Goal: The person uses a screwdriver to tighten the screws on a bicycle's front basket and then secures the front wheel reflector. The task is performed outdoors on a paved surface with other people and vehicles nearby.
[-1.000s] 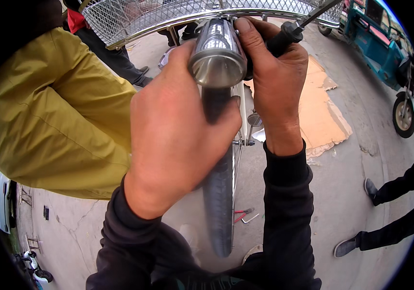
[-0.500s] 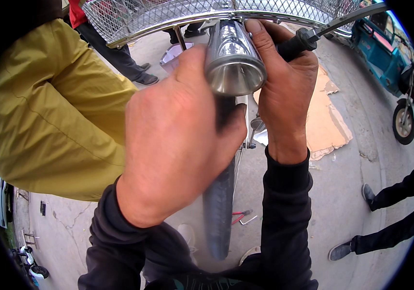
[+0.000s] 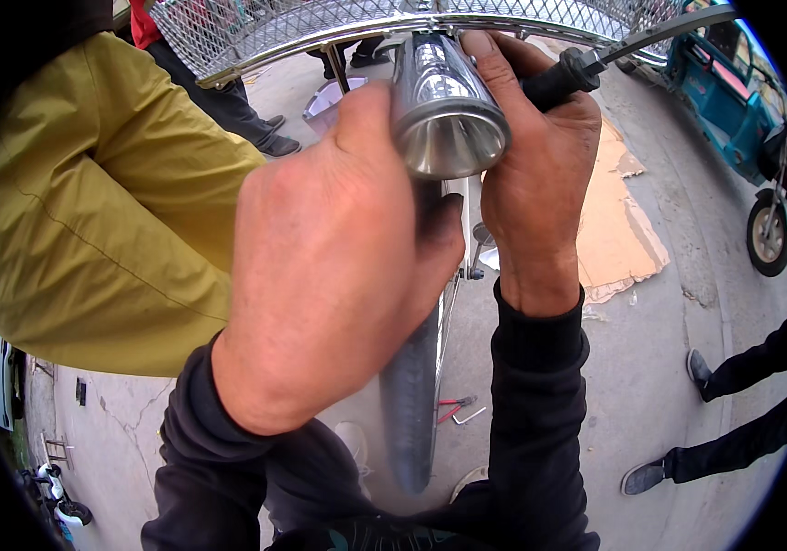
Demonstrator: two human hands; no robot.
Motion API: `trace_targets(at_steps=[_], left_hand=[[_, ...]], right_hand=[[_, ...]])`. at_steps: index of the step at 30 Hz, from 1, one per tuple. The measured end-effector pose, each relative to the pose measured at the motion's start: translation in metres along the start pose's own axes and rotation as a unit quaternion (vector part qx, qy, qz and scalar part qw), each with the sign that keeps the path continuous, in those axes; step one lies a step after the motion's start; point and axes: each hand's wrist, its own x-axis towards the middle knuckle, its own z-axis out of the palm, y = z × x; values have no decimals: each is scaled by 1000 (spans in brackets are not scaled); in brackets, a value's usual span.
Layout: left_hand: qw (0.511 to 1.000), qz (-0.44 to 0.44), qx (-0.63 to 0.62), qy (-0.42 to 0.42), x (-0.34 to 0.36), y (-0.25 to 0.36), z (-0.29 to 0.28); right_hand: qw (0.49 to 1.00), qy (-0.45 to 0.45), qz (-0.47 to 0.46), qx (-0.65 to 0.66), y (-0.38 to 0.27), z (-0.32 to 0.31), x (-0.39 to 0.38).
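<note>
A chrome bicycle headlight (image 3: pixel 454 129) points toward me, its flared round front between my two hands. My left hand (image 3: pixel 320 248) is closed against the lamp's left side, with most of its fingers hidden behind; one dark fingertip shows below the lamp. My right hand (image 3: pixel 540 174) grips the lamp's right side, thumb along the chrome body and other fingers mostly hidden behind. Beside those fingers, a black rubber-like cylinder (image 3: pixel 560 83) joins a grey metal bar running to the upper right. Below the lamp hangs a dark bicycle tyre (image 3: pixel 409 413).
A wire mesh basket (image 3: pixel 256 41) stretches behind the lamp. A person in mustard trousers (image 3: pixel 109 220) stands close on the left. Cardboard (image 3: pixel 623 230) lies on the concrete, as do red-handled pliers (image 3: pixel 453 406) and a hex key (image 3: pixel 469 415). A teal three-wheeler (image 3: pixel 733 110) stands right.
Both hands have shifted very slightly leftward while keeping hold of the lamp. The lamp front sits slightly higher and to the right.
</note>
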Motion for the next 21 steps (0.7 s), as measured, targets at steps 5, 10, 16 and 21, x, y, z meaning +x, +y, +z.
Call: trace_targets(at_steps=[5, 10, 16, 21], left_hand=[[1000, -6, 10, 1, -1, 0, 0], [1000, 12, 2, 2, -1, -1, -1], [1000, 13, 8, 5, -3, -1, -3], [1000, 18, 5, 4, 0, 1, -2]], right_hand=[[1000, -6, -3, -4, 2, 0, -1], [1000, -3, -4, -8, 1, 0, -1], [1000, -1, 6, -12, 0, 3, -4], [1000, -2, 7, -23, -3, 0, -2]])
